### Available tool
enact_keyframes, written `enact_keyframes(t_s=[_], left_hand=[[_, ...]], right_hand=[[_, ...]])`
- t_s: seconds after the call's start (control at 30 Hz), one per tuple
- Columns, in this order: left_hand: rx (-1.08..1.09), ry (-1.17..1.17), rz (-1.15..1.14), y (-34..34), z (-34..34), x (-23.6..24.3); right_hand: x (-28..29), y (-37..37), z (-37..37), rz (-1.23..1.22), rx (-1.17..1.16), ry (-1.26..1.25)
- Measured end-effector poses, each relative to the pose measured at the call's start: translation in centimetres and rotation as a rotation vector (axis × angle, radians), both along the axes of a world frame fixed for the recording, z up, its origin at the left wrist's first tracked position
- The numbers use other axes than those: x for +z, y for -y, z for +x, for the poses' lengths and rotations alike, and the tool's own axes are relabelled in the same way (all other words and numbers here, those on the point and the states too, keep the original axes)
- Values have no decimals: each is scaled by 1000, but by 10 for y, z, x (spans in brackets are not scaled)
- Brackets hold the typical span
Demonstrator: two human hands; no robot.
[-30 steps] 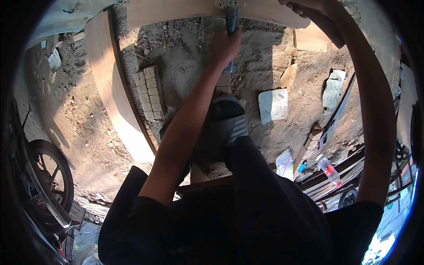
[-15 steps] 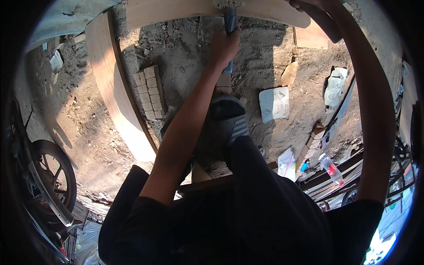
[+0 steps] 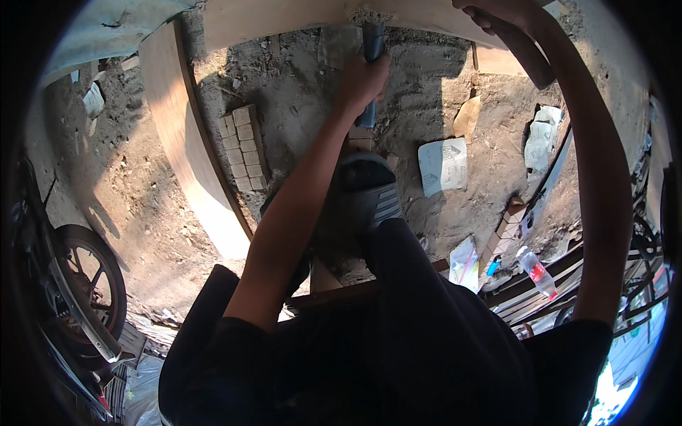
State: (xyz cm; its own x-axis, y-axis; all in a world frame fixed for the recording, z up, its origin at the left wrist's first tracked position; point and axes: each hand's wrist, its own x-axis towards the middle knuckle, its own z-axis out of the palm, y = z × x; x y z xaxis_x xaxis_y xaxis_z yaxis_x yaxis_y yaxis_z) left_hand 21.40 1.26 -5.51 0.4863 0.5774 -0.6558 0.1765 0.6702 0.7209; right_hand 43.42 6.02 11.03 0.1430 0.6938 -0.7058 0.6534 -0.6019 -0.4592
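Note:
My left hand [image 3: 364, 79] is closed around a dark blue-grey, bar-like tool [image 3: 373, 44], held upright in the picture over the dirt ground. The tool's far end meets a ragged, chipped patch [image 3: 371, 14] on the near edge of a long pale wooden board [image 3: 277, 20] across the top. Whether that end has a blade cannot be made out. At the top right, my right hand [image 3: 508, 15] wraps round a brown, rounded wooden piece [image 3: 529, 58], its thick end pointing toward me. The far part of that piece is hidden by the hand or cut off by the picture's edge.
A second long board [image 3: 186, 131] slants down the left side, with small stacked wooden blocks [image 3: 244, 150] beside it. My shoe [image 3: 368, 186] rests below the tool. Flattened card [image 3: 443, 166], a plastic bottle [image 3: 536, 272] and a motorcycle wheel [image 3: 89, 280] lie around.
My left hand and its tool have shifted slightly toward me. The rounded wooden piece in my right hand has dropped lower in the picture, its thick end nearer me.

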Motion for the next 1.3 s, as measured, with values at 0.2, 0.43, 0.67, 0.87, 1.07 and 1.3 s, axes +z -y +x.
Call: enact_keyframes(t_s=[0.2,0.43,0.67,0.87,1.07,1.3], left_hand=[[-20,47,-8,-19,-16,2],[-497,-487,599,-19,-50,48],[-421,-482,675,22,-54,46],[-388,-621,1006,44,-55,29],[-433,-650,873,41,-49,29],[-399,-613,827,31,-51,30]], right_hand=[[-6,28,14,223,-218,-128],[-46,161,-5,243,-653,-340],[-112,308,-30,221,-979,-291],[-120,344,-33,280,-993,-179],[-156,343,-34,322,-997,-200],[-130,322,-40,219,-955,-79]])
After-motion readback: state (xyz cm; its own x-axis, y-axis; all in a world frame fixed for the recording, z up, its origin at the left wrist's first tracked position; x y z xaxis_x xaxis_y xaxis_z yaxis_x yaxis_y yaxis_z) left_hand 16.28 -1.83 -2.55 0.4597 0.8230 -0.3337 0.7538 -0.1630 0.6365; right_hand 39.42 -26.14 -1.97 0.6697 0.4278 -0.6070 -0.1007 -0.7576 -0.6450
